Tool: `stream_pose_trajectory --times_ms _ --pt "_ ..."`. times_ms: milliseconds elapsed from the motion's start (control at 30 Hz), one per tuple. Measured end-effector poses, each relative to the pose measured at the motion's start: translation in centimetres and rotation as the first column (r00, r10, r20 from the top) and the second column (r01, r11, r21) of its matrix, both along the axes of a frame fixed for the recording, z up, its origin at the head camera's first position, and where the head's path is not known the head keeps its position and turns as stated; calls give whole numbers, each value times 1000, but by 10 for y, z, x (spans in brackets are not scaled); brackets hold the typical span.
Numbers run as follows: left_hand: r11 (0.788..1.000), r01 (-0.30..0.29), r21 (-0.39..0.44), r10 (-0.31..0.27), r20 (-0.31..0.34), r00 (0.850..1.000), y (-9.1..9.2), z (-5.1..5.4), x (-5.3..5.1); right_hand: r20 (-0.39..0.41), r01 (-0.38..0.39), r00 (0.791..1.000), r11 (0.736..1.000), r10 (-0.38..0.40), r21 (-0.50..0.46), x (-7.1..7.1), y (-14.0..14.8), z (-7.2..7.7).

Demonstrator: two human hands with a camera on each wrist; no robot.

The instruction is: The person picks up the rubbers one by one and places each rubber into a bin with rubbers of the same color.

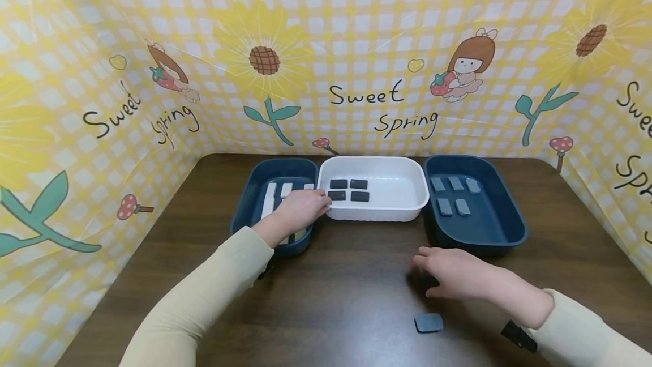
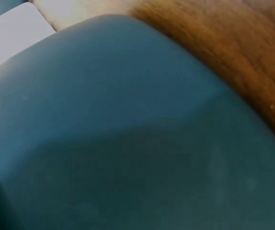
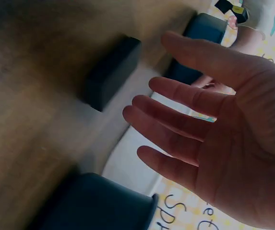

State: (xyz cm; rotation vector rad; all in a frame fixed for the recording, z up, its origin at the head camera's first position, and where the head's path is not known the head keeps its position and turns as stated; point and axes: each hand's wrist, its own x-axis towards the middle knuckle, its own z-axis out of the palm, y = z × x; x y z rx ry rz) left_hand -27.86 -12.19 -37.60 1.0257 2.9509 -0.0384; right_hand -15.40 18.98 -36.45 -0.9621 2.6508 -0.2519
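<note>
My left hand (image 1: 301, 209) reaches over the right side of the left dark blue tray (image 1: 238, 208), its fingertips at the left rim of the white tray (image 1: 377, 215). Whether it pinches anything is hidden. The left wrist view shows mostly the blue tray's wall (image 2: 118, 86). Over the table in front of the right blue tray (image 1: 517, 225), my right hand (image 1: 458, 273) has its fingers extended and apart, holding nothing. A small dark grey block (image 1: 429, 323) lies on the table nearer to me; in the right wrist view this block (image 3: 112, 72) is apart from the fingers.
Several black blocks (image 1: 359, 196) lie in rows inside the white tray. Grey blocks (image 1: 445, 207) sit in the right blue tray, and white pieces (image 1: 269, 200) in the left one. All three trays stand side by side on the brown table (image 1: 346, 310), before a checked cloth (image 1: 326, 61).
</note>
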Motion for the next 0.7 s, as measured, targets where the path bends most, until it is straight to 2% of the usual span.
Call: stream_pose_trajectory --times_ms 333,700 --pt "1000 0 -5 0 -9 1000 0 -1 0 -30 6 1000 1000 -6 30 -2 4 -17" --pt "1000 8 15 -8 -15 1000 -1 0 1 -30 -4 1000 1000 4 -2 -5 6 -24"
